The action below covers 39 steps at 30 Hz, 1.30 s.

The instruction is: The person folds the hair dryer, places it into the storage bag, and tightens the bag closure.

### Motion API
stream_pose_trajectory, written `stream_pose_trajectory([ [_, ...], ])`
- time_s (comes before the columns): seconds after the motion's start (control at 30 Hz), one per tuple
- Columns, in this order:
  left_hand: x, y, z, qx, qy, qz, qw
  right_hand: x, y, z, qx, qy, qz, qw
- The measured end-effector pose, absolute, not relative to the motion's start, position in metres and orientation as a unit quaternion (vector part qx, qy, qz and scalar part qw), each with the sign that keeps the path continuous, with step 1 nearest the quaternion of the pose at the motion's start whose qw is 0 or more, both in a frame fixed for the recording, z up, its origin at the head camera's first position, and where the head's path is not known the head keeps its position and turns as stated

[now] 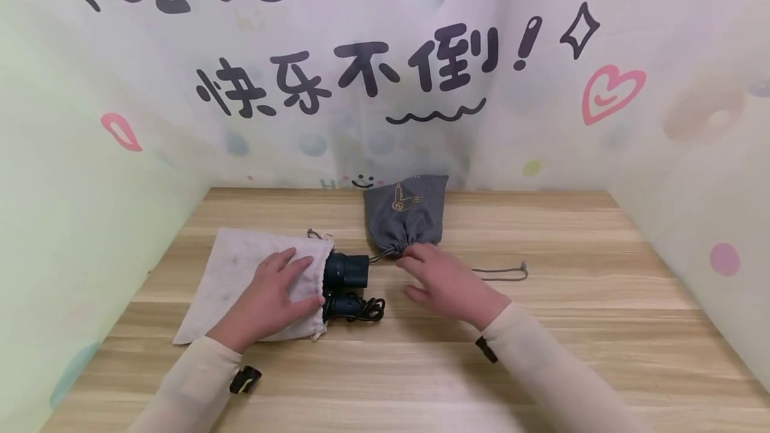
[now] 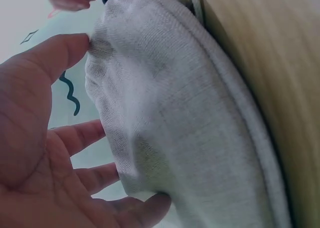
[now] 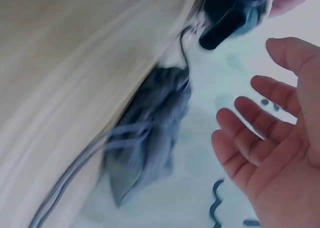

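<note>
A dark blue hair dryer (image 1: 351, 271) lies on the table, partly inside a pale drawstring bag (image 1: 231, 256). Its round barrel end and its handle with a bundled black cord (image 1: 373, 309) stick out of the bag's mouth. My left hand (image 1: 265, 296) rests on the bag near that mouth, fingers spread and thumb at the edge. Behind stands a grey drawstring pouch (image 1: 406, 219) with a gold hair-dryer print, its neck gathered. Over the pouch's neck hovers my right hand (image 1: 451, 282); in the right wrist view its fingers are loosely extended and hold nothing.
The pouch's grey cord (image 1: 505, 276) trails right across the wooden table (image 1: 601, 339). A printed cloth backdrop (image 1: 385, 146) rises right behind the table's back edge, with pale walls on both sides.
</note>
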<state>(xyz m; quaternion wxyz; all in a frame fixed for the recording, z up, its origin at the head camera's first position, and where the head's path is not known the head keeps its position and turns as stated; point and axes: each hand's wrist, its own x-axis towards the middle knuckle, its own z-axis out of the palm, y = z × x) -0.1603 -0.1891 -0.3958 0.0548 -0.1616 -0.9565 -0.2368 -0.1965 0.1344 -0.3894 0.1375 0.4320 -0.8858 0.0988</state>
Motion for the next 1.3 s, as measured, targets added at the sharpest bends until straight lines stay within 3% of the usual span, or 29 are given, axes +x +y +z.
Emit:
stream_pose_trajectory([
  [0.67,-0.163,-0.184,-0.395,-0.163,-0.963,-0.208,0.057,-0.21,0.219,-0.411,0.312,-0.942,0.071,0.1],
  [1.0,-0.17,-0.184,-0.396,-0.196,-0.955,-0.204,0.084,-0.21,0.212,-0.408,0.345,-0.931,0.093,0.079],
  [1.3,-0.183,-0.194,-0.397,-0.256,-0.937,-0.23,0.059,-0.208,0.198,-0.401,0.358,-0.926,0.093,0.075],
])
